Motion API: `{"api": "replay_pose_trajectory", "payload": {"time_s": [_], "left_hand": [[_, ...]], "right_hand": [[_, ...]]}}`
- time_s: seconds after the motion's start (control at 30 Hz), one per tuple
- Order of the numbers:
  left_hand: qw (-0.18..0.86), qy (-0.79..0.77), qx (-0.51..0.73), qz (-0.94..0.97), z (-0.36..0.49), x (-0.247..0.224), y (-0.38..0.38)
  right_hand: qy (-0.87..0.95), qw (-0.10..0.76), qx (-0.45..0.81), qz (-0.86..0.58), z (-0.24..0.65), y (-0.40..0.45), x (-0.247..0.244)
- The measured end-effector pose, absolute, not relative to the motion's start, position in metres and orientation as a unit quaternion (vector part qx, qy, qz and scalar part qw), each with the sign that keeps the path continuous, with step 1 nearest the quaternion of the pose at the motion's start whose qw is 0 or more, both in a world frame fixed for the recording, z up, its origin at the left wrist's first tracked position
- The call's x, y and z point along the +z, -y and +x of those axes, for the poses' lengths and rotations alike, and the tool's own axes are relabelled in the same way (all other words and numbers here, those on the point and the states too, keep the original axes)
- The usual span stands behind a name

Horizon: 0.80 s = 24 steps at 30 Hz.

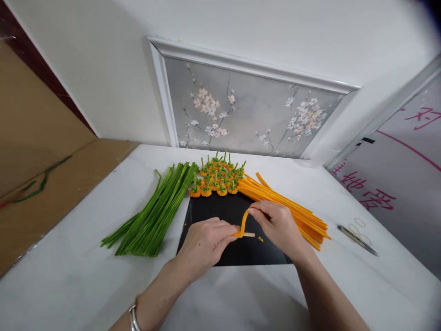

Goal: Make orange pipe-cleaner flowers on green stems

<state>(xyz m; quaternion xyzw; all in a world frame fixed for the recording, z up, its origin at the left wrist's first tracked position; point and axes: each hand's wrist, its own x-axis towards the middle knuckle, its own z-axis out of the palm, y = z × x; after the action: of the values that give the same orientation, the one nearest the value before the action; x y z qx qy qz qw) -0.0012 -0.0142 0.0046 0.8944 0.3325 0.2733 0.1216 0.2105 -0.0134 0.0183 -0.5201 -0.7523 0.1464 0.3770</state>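
My left hand [208, 239] pinches a pale wooden stick [249, 235] near the middle of the black mat [227, 257]. Around that stick, at my left fingertips, bends an orange pipe cleaner [245, 221]. Its upper end is pinched between the thumb and fingers of my right hand [277, 225], just to the right. The far end of the stick is hidden inside my left hand. Behind the mat stands a cluster of small orange pumpkins [220, 177] with green tops and stems, made of the same fuzzy material.
Green pipe cleaners [158, 216] lie bundled at the left, orange pipe cleaners [292, 207] at the right. Farther right are tweezers [357, 240] and rubber bands [360, 223]. Orange scraps [261, 239] lie on the mat. A framed floral panel [255, 110] backs the white table [82, 285].
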Motion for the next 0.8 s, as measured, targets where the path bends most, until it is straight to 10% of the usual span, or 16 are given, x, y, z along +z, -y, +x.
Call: {"api": "replay_pose_trajectory", "payload": {"time_s": [0.37, 0.8], "left_hand": [[0.128, -0.345, 0.323, 0.872, -0.003, 0.004, 0.017], [0.101, -0.414, 0.299, 0.854, -0.005, 0.003, 0.016]], "right_hand": [[0.793, 0.155, 0.175, -0.563, 0.211, 0.020, 0.020], [0.871, 0.121, 0.223, -0.420, 0.204, 0.049, 0.033]]}}
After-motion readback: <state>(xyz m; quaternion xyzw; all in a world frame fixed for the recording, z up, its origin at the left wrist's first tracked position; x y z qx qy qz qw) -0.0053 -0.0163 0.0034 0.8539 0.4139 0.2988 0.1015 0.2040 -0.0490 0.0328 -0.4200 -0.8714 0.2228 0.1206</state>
